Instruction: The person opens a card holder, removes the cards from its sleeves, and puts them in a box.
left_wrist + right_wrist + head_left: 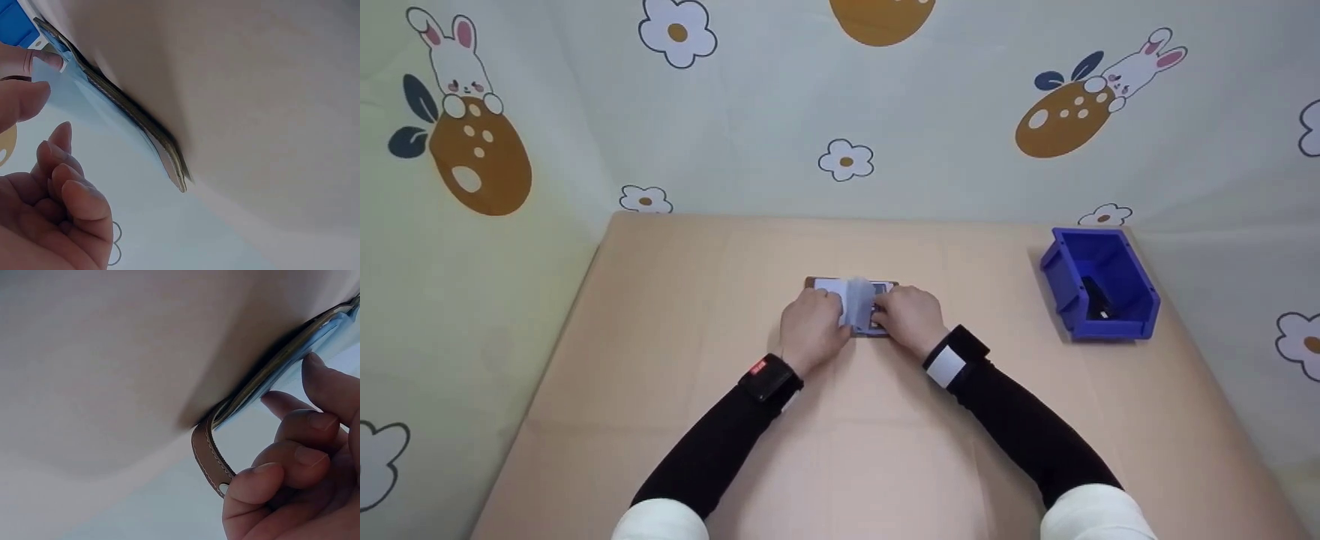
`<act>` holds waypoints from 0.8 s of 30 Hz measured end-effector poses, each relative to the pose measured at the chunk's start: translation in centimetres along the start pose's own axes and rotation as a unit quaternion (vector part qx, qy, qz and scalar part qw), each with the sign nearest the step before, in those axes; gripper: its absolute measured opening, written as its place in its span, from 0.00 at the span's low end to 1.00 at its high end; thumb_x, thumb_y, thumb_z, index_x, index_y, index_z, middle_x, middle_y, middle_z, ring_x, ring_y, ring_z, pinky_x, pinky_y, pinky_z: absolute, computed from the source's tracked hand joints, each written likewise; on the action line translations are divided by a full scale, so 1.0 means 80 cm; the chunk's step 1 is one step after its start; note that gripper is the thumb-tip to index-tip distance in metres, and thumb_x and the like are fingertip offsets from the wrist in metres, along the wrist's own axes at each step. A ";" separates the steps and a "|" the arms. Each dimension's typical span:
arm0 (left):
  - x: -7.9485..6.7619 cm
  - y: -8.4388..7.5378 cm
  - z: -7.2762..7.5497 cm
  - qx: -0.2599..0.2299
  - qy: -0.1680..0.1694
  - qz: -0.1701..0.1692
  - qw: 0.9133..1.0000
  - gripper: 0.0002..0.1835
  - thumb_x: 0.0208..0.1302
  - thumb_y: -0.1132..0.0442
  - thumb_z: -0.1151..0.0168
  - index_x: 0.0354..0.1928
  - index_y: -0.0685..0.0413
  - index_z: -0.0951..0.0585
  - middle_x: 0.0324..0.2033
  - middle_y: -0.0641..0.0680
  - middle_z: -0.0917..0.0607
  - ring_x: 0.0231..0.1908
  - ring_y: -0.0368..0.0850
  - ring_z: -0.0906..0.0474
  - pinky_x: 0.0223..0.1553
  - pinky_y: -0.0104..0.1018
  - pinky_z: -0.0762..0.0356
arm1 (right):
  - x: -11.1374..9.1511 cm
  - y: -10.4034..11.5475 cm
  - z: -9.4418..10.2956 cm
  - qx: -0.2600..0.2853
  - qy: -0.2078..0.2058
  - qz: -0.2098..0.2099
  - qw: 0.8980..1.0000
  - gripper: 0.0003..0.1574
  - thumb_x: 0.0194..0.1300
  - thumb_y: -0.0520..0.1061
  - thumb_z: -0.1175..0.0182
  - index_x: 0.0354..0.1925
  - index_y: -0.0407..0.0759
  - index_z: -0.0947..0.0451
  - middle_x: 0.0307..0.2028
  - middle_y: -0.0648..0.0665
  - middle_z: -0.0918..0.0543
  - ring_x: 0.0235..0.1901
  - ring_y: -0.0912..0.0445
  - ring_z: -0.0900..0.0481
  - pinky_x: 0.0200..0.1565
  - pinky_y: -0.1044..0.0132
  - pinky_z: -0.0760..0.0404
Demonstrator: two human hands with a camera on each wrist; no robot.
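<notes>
A small card holder (811,282) with a brown cover and clear plastic sleeves (861,304) lies spread on the table between both hands. Several sleeves stand up near its middle. My left hand (812,328) holds the left side, its thumb at the sleeves and its other fingers curled in the left wrist view. From the right, my right hand (913,319) grips the other side. In the right wrist view its thumb and forefinger meet the sleeves, while a brown stitched strap (209,453) with a snap runs by its curled fingers. The palms hide part of the holder.
A blue plastic bin (1114,330) stands at the table's right back, a black object (1097,300) inside it. The tan table (682,315) meets a patterned cloth backdrop (765,112) behind and at both sides.
</notes>
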State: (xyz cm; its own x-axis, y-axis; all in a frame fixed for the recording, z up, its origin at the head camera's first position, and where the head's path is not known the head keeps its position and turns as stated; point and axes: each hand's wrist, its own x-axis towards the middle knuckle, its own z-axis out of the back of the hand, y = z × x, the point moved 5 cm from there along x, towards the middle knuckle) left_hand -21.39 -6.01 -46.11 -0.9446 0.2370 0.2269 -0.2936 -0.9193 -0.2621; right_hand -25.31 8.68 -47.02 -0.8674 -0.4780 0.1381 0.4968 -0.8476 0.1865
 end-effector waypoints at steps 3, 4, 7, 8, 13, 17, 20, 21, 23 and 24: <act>-0.002 0.003 0.001 -0.003 -0.005 0.002 1.000 0.12 0.55 0.57 0.31 0.31 0.60 0.20 0.29 0.56 0.19 0.34 0.52 0.23 0.30 0.47 0.22 | -0.001 -0.001 -0.001 -0.010 0.004 -0.007 1.000 0.07 0.61 0.48 0.31 0.34 0.46 0.14 0.29 0.42 0.16 0.31 0.46 0.18 0.30 0.50 0.22; -0.003 0.003 0.001 -0.005 -0.006 0.004 1.000 0.12 0.55 0.57 0.31 0.30 0.59 0.21 0.28 0.56 0.19 0.33 0.52 0.23 0.30 0.47 0.22 | -0.001 -0.001 -0.001 -0.013 0.004 -0.010 1.000 0.07 0.61 0.48 0.31 0.34 0.46 0.14 0.29 0.42 0.16 0.31 0.46 0.18 0.30 0.50 0.22; -0.004 0.006 0.002 -0.009 -0.005 0.012 1.000 0.11 0.55 0.58 0.33 0.28 0.58 0.22 0.27 0.55 0.21 0.32 0.52 0.23 0.29 0.47 0.23 | -0.001 -0.001 -0.001 -0.017 0.007 -0.016 1.000 0.08 0.61 0.49 0.31 0.32 0.45 0.15 0.29 0.42 0.16 0.31 0.46 0.18 0.30 0.50 0.23; -0.004 0.007 0.003 -0.012 -0.004 0.015 1.000 0.10 0.55 0.58 0.33 0.27 0.58 0.22 0.27 0.55 0.21 0.32 0.52 0.23 0.28 0.47 0.23 | -0.001 -0.001 -0.001 -0.017 0.007 -0.017 1.000 0.09 0.61 0.49 0.31 0.31 0.45 0.15 0.29 0.42 0.16 0.31 0.46 0.18 0.30 0.50 0.23; -0.002 0.015 0.012 -0.039 -0.003 0.045 0.998 0.11 0.56 0.60 0.36 0.22 0.55 0.25 0.24 0.54 0.23 0.28 0.51 0.25 0.26 0.45 0.26 | 0.000 -0.002 0.000 -0.014 0.009 -0.015 1.000 0.09 0.60 0.49 0.30 0.32 0.45 0.15 0.29 0.42 0.16 0.30 0.46 0.19 0.31 0.49 0.23; 0.000 0.026 0.018 -0.057 -0.004 0.081 0.995 0.15 0.56 0.61 0.37 0.15 0.51 0.30 0.19 0.52 0.25 0.23 0.50 0.27 0.22 0.44 0.29 | 0.000 -0.003 0.000 -0.013 0.012 -0.013 1.000 0.09 0.60 0.49 0.30 0.35 0.45 0.14 0.30 0.41 0.15 0.31 0.45 0.18 0.32 0.49 0.23; 0.000 0.032 0.020 -0.061 0.007 0.101 0.993 0.18 0.58 0.62 0.38 0.13 0.50 0.32 0.17 0.51 0.25 0.21 0.49 0.27 0.20 0.45 0.29 | 0.000 -0.003 -0.001 -0.015 0.015 -0.012 1.000 0.09 0.60 0.48 0.30 0.36 0.45 0.14 0.30 0.41 0.16 0.31 0.45 0.18 0.31 0.49 0.23; 0.000 0.034 0.020 -0.060 0.013 0.105 0.993 0.18 0.58 0.62 0.39 0.13 0.51 0.31 0.17 0.51 0.25 0.21 0.49 0.27 0.21 0.45 0.29 | 0.000 -0.002 0.000 -0.015 0.016 -0.012 1.000 0.09 0.60 0.48 0.31 0.36 0.44 0.14 0.30 0.41 0.16 0.31 0.45 0.18 0.31 0.49 0.23; -0.001 0.037 0.018 -0.059 0.026 0.113 0.991 0.17 0.60 0.63 0.40 0.14 0.52 0.29 0.19 0.52 0.23 0.22 0.50 0.26 0.22 0.46 0.27 | -0.001 -0.002 0.000 -0.014 0.018 -0.011 1.000 0.09 0.60 0.48 0.31 0.36 0.44 0.14 0.30 0.41 0.16 0.31 0.45 0.18 0.31 0.49 0.23; -0.001 0.038 0.018 -0.058 0.032 0.117 0.991 0.16 0.60 0.63 0.40 0.15 0.53 0.28 0.20 0.53 0.22 0.22 0.50 0.25 0.23 0.47 0.26 | -0.001 -0.001 0.000 -0.014 0.018 -0.011 1.000 0.09 0.60 0.48 0.31 0.36 0.44 0.14 0.31 0.41 0.15 0.32 0.45 0.18 0.32 0.49 0.23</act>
State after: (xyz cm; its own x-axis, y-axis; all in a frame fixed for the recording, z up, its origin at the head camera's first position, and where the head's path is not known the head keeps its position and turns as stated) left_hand -22.00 -9.23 -45.60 -0.9951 0.0449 0.0886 -0.0773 -0.9100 -0.4074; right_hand -25.31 8.79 -47.05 -0.8784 -0.4674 0.0995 0.4778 -0.8635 0.1616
